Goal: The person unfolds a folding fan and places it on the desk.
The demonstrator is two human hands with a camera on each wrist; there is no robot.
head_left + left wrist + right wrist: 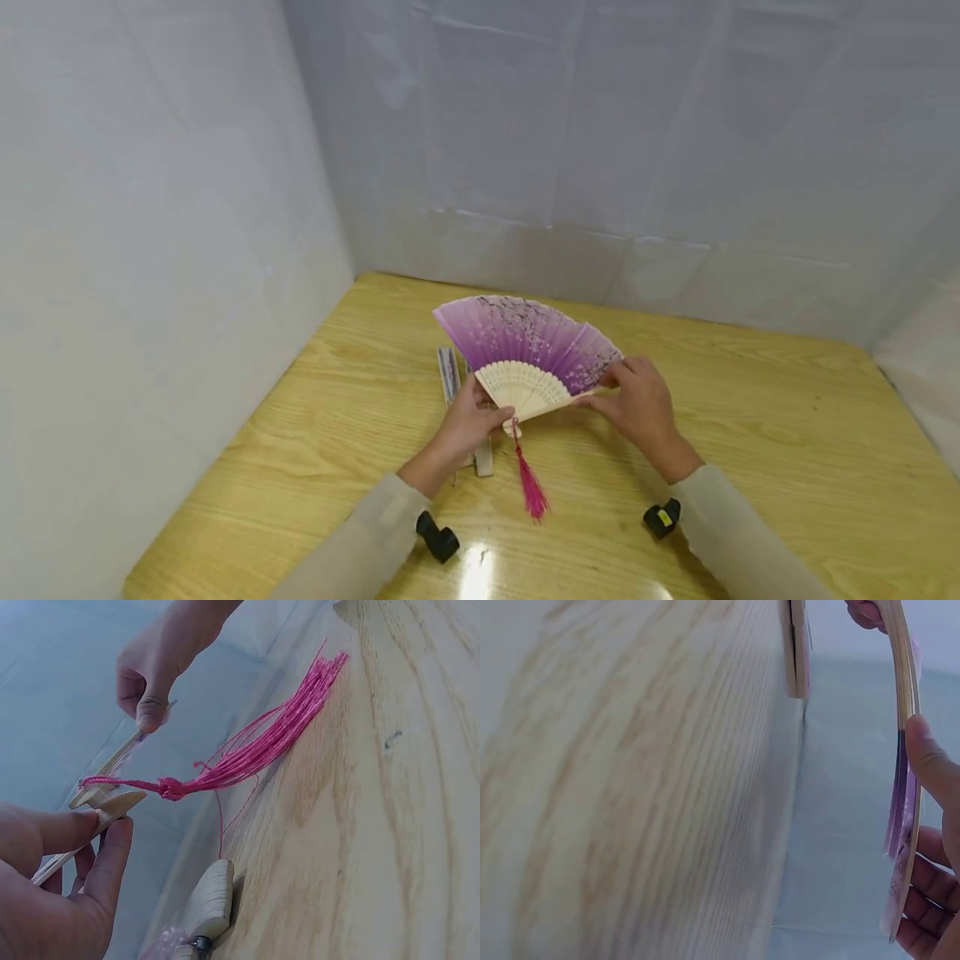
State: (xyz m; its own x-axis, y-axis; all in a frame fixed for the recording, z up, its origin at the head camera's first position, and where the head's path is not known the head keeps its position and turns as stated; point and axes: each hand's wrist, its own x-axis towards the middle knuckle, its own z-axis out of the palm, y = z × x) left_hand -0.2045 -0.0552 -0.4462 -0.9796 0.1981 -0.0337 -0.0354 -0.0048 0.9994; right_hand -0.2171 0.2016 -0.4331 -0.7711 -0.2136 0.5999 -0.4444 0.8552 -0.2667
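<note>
A purple folding fan point(532, 337) with a blossom print and pale slatted ribs is spread wide above the table. My left hand point(471, 423) pinches its lower left side near the pivot, thumb on the front. My right hand point(637, 402) grips the right outer rib, with the thumb below and fingers at the cloth's edge. From the pivot a pink tassel point(531, 483) hangs down; in the left wrist view this tassel point(262, 746) reaches across above the wood. The right wrist view has the fan point(904, 772) edge-on, held by my right hand point(937, 802).
Beneath the left hand lie closed folding fans point(448, 371), partly hidden by that hand and the open fan. The wooden table point(315, 467) meets white sheeting point(570, 167) behind and at the sides. Each sleeve carries a black wrist camera point(437, 537).
</note>
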